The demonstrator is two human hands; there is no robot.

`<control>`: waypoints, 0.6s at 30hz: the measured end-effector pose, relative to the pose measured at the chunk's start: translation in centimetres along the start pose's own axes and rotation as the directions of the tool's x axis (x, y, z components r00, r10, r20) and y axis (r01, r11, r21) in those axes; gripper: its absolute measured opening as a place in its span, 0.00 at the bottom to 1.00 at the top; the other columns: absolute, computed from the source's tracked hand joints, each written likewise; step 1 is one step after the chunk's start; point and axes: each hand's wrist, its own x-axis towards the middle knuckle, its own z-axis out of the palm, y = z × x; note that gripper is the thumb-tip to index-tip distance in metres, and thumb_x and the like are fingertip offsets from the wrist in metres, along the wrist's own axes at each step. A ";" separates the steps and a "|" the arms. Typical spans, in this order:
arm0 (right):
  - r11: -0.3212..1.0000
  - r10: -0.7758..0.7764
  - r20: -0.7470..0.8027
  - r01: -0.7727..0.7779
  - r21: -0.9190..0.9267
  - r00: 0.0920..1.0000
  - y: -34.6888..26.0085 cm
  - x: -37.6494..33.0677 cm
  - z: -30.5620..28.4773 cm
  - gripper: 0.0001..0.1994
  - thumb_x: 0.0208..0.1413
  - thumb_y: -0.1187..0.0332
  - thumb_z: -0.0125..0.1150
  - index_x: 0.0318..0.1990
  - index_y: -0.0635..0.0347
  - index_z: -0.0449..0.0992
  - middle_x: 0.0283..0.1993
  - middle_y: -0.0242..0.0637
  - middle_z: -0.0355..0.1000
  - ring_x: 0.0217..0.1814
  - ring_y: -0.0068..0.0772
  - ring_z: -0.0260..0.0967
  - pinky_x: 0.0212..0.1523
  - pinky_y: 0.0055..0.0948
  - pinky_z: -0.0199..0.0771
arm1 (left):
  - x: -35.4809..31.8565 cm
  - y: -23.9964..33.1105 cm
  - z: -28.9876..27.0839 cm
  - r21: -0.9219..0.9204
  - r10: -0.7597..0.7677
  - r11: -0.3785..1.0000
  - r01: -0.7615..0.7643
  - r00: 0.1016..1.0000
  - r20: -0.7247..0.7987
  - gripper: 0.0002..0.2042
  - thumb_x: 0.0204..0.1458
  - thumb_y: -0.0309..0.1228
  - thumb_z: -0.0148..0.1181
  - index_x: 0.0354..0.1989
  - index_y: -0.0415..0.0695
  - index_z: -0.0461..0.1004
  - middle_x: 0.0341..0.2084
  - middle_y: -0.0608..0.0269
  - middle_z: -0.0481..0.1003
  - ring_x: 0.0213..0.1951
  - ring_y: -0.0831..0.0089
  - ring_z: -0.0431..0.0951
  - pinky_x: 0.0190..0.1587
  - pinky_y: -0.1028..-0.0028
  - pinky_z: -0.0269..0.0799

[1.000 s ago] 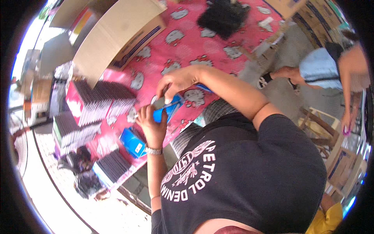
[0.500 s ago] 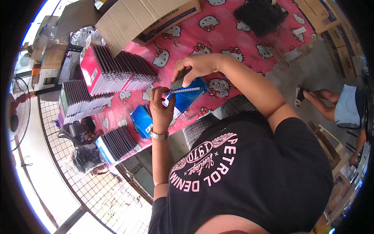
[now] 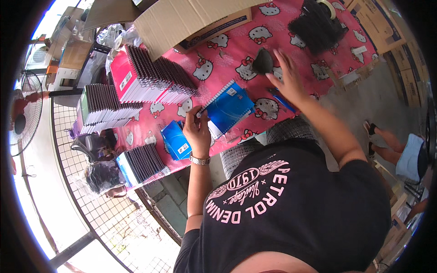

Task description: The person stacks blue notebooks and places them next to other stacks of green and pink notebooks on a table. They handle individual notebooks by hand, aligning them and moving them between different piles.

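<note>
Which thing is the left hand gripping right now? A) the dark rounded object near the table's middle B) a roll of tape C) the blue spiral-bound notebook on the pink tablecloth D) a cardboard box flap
C: the left hand pinches the spiral edge of the blue spiral-bound notebook, while the right hand reaches beside the dark rounded object.

A black short-sleeved T-shirt (image 3: pixel 296 214) fills the lower right of the frame, with pink-white curved lettering and a winged emblem printed across its chest. Both forearms are bare below the sleeves. A silver metal wristwatch (image 3: pixel 199 159) circles the wrist of the left hand (image 3: pixel 198 132), centre frame.
</note>
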 end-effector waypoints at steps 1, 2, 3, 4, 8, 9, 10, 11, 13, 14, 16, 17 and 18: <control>0.995 0.004 0.062 0.003 -0.105 0.998 -0.7 -2.4 -0.8 0.40 0.52 0.55 0.65 0.69 0.60 0.53 0.67 0.55 0.56 0.69 0.59 0.53 0.66 0.54 0.56 | -0.4 -0.2 0.0 -0.018 -0.040 0.999 0.040 0.999 -0.010 0.06 0.58 0.24 0.58 0.41 0.35 0.74 0.26 0.62 0.76 0.25 0.80 0.77 0.27 0.79 0.69; 0.978 0.014 0.121 0.011 -0.207 0.993 -1.0 -4.8 -1.3 0.39 0.54 0.56 0.64 0.69 0.60 0.52 0.67 0.55 0.56 0.69 0.60 0.53 0.66 0.55 0.55 | -0.7 -0.4 0.0 -0.035 -0.079 0.996 0.078 0.997 -0.019 0.06 0.59 0.25 0.58 0.40 0.35 0.74 0.25 0.62 0.76 0.25 0.80 0.76 0.27 0.80 0.69; 0.951 -0.003 0.200 0.064 -0.303 0.980 -1.4 -7.2 -1.7 0.38 0.54 0.56 0.64 0.69 0.59 0.54 0.66 0.54 0.57 0.68 0.61 0.53 0.66 0.56 0.56 | -1.0 -0.6 0.1 -0.036 -0.085 0.996 0.083 0.995 -0.054 0.07 0.61 0.28 0.56 0.39 0.35 0.75 0.24 0.62 0.75 0.23 0.80 0.76 0.27 0.79 0.69; 0.912 -0.006 0.275 0.119 -0.393 0.961 -1.3 -8.7 -2.0 0.37 0.54 0.56 0.63 0.68 0.59 0.56 0.65 0.53 0.58 0.67 0.61 0.54 0.65 0.56 0.57 | -1.1 -0.7 0.2 -0.031 -0.112 0.993 0.110 0.991 -0.066 0.08 0.62 0.28 0.56 0.40 0.35 0.76 0.24 0.62 0.75 0.23 0.79 0.77 0.27 0.79 0.69; 0.981 0.046 0.271 0.007 -0.192 0.961 -0.6 -9.1 -2.0 0.32 0.52 0.60 0.65 0.64 0.59 0.63 0.59 0.49 0.65 0.61 0.55 0.61 0.60 0.51 0.62 | -1.6 -1.2 1.1 -0.083 -0.009 0.997 -0.002 0.991 -0.132 0.10 0.61 0.26 0.57 0.49 0.38 0.72 0.31 0.59 0.76 0.27 0.76 0.78 0.29 0.77 0.72; 0.995 0.082 0.225 -0.066 -0.075 0.971 -1.2 -7.8 -2.1 0.31 0.51 0.61 0.66 0.62 0.60 0.65 0.57 0.48 0.66 0.59 0.54 0.63 0.59 0.49 0.63 | -1.7 -1.0 1.2 0.023 0.013 1.000 -0.010 0.990 -0.138 0.11 0.60 0.25 0.57 0.50 0.39 0.71 0.33 0.58 0.76 0.28 0.74 0.78 0.30 0.75 0.73; 0.990 0.122 0.184 -0.133 0.047 0.975 -2.2 -6.8 -2.3 0.30 0.51 0.62 0.66 0.61 0.60 0.67 0.55 0.47 0.67 0.58 0.52 0.64 0.58 0.48 0.64 | -1.7 -0.9 1.0 0.129 0.035 0.992 -0.017 0.989 -0.143 0.12 0.59 0.24 0.57 0.51 0.40 0.70 0.35 0.57 0.76 0.29 0.73 0.78 0.30 0.74 0.74; 0.992 0.041 0.146 -0.058 0.112 0.988 -4.0 -5.7 -2.5 0.29 0.49 0.65 0.67 0.60 0.61 0.69 0.53 0.46 0.69 0.54 0.51 0.66 0.57 0.43 0.66 | -1.7 -0.8 0.8 0.179 0.089 0.982 -0.065 0.988 -0.128 0.11 0.59 0.23 0.56 0.50 0.40 0.70 0.35 0.56 0.76 0.29 0.71 0.78 0.31 0.73 0.74; 0.967 -0.095 0.158 0.053 0.249 0.983 -7.8 -4.4 -2.9 0.29 0.48 0.64 0.68 0.59 0.60 0.69 0.53 0.46 0.69 0.54 0.50 0.66 0.57 0.43 0.65 | -1.5 -0.8 0.6 0.269 0.191 0.949 -0.163 0.978 -0.084 0.11 0.59 0.23 0.56 0.49 0.40 0.71 0.35 0.55 0.75 0.29 0.67 0.78 0.31 0.70 0.75; 0.941 -0.165 0.152 0.110 0.319 0.974 -9.5 -3.9 -2.7 0.29 0.48 0.63 0.68 0.59 0.60 0.70 0.53 0.46 0.69 0.54 0.50 0.65 0.57 0.43 0.65 | -1.4 -1.3 0.6 0.251 0.163 0.958 -0.136 0.983 -0.088 0.11 0.59 0.22 0.56 0.49 0.41 0.71 0.35 0.54 0.75 0.30 0.66 0.78 0.31 0.70 0.75; 0.906 -0.313 0.177 0.237 0.351 0.933 -12.4 -3.2 -2.1 0.30 0.47 0.63 0.67 0.59 0.60 0.70 0.53 0.45 0.69 0.55 0.48 0.65 0.58 0.44 0.63 | -1.3 -2.7 0.5 0.217 0.107 0.972 -0.084 0.990 -0.095 0.11 0.58 0.21 0.55 0.48 0.41 0.71 0.36 0.53 0.74 0.32 0.62 0.78 0.32 0.69 0.76; 0.885 -0.378 0.190 0.294 0.361 0.906 -13.3 -3.0 -1.8 0.30 0.47 0.62 0.67 0.59 0.60 0.70 0.53 0.44 0.69 0.56 0.48 0.64 0.58 0.44 0.63 | -1.1 -2.5 0.5 0.262 0.135 0.959 -0.108 0.987 -0.087 0.10 0.57 0.19 0.55 0.48 0.40 0.71 0.35 0.54 0.75 0.32 0.66 0.78 0.32 0.71 0.75; 0.892 -0.369 0.205 0.283 0.353 0.907 -13.9 -2.9 -1.2 0.30 0.46 0.63 0.68 0.59 0.60 0.70 0.53 0.43 0.68 0.56 0.47 0.64 0.59 0.44 0.62 | -0.9 -2.2 0.3 0.306 0.164 0.943 -0.133 0.983 -0.077 0.10 0.57 0.18 0.55 0.47 0.40 0.72 0.35 0.56 0.75 0.32 0.70 0.79 0.31 0.74 0.73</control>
